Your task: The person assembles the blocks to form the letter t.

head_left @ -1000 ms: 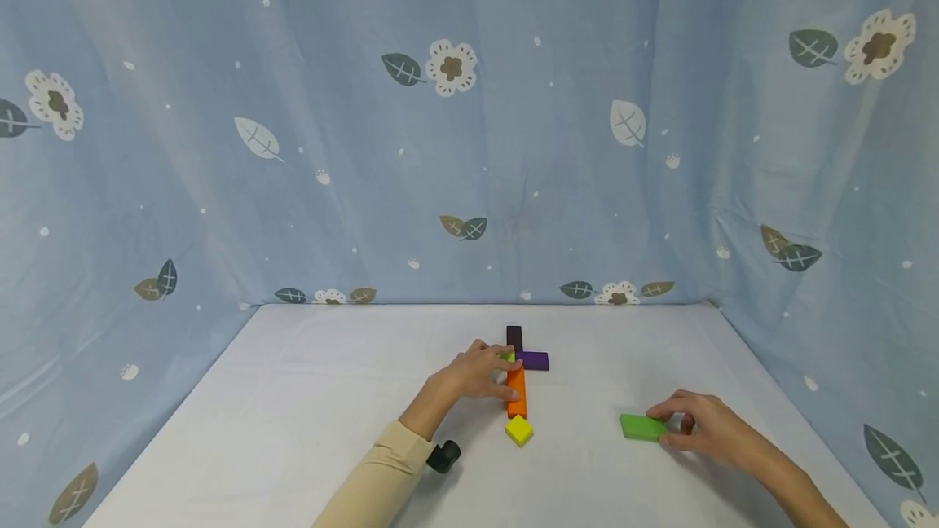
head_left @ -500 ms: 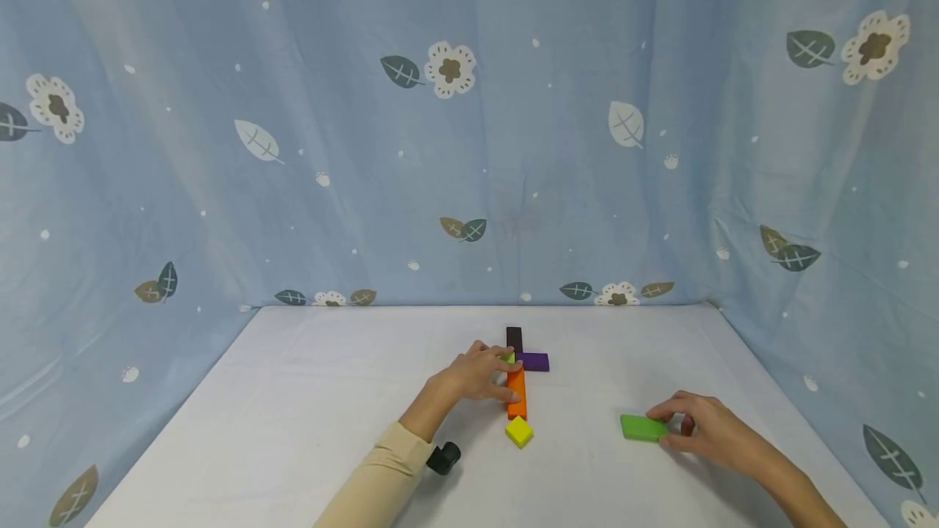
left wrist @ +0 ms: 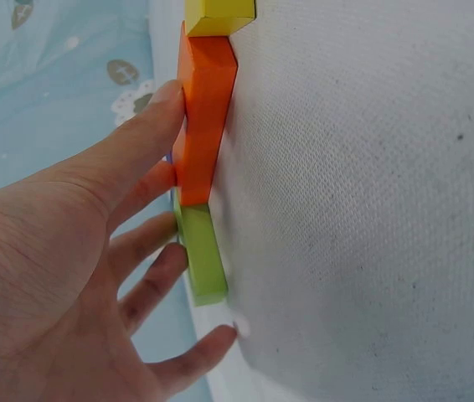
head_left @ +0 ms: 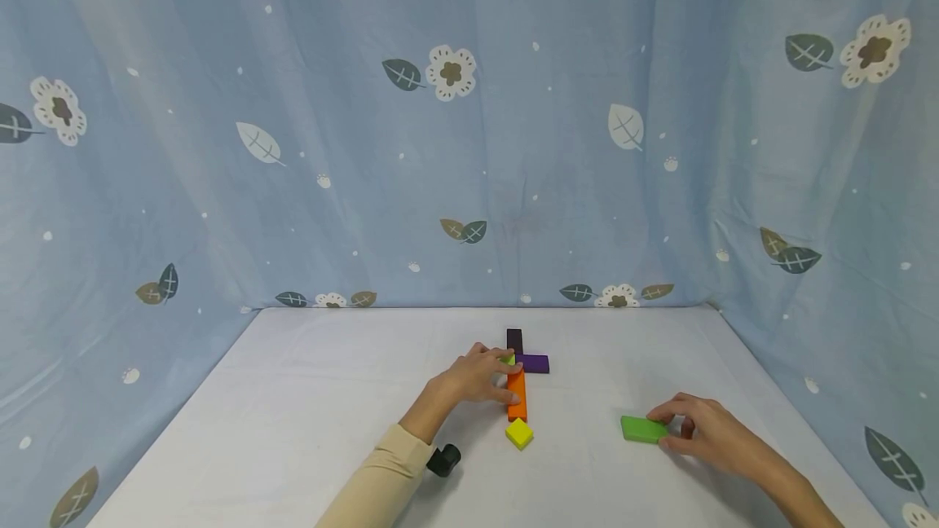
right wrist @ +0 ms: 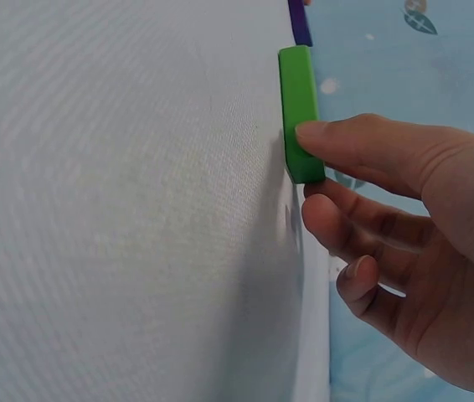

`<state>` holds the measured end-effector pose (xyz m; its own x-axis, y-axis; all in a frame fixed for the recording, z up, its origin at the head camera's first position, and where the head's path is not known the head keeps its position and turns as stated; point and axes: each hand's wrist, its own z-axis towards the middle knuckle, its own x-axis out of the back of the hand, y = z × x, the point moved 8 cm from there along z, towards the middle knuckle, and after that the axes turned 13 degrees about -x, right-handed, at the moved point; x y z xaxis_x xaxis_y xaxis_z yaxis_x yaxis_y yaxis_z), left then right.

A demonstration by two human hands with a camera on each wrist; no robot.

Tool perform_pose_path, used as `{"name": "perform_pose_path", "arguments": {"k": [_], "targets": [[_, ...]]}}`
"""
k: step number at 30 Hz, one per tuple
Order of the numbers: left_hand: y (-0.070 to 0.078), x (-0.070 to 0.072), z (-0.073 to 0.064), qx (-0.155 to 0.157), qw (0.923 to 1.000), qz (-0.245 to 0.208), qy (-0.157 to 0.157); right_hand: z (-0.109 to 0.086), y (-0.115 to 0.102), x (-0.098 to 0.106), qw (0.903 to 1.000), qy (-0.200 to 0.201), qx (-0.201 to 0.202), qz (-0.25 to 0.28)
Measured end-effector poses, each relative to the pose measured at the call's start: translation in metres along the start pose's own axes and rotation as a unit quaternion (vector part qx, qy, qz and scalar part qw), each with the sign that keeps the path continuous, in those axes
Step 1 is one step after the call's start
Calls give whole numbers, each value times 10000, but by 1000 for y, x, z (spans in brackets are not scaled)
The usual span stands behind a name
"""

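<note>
My left hand (head_left: 478,373) lies across a row of flat blocks, its fingers spread. The thumb touches the orange block (left wrist: 206,117), and other fingertips are at the light green block (left wrist: 206,255), which is mostly hidden in the head view. A dark block (head_left: 514,341) and a purple block (head_left: 535,363) adjoin at the far end. Touching or nearly touching the orange block's near end is a yellow block (head_left: 519,433), set cornerwise in the head view. To the right, my right hand (head_left: 707,432) pinches the right end of a green block (right wrist: 300,105) between thumb and finger.
A white-covered table (head_left: 330,398) bears the blocks. Behind and at the sides hangs a blue curtain (head_left: 543,186) with leaf and flower prints. A black device (head_left: 443,459) sticks out at my left wrist, beside the beige sleeve (head_left: 385,475).
Both hands and the blocks stay where they were. Only the head view has tilted very slightly, so everything sits a little lower in it.
</note>
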<state>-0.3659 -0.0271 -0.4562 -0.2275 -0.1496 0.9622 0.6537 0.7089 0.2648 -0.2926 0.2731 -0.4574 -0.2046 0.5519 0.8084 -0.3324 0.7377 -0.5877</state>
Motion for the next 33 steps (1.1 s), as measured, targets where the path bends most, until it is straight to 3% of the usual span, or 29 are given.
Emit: {"name": "perform_pose_path", "arguments": {"k": [21,33], "targets": [[1,1,-1,18,10000,-14,-5,-2,-2,0,10000,76,52,-4],[0,0,-1,34,10000,-19,10,-3,-12,2,9987,185,480,19]]}}
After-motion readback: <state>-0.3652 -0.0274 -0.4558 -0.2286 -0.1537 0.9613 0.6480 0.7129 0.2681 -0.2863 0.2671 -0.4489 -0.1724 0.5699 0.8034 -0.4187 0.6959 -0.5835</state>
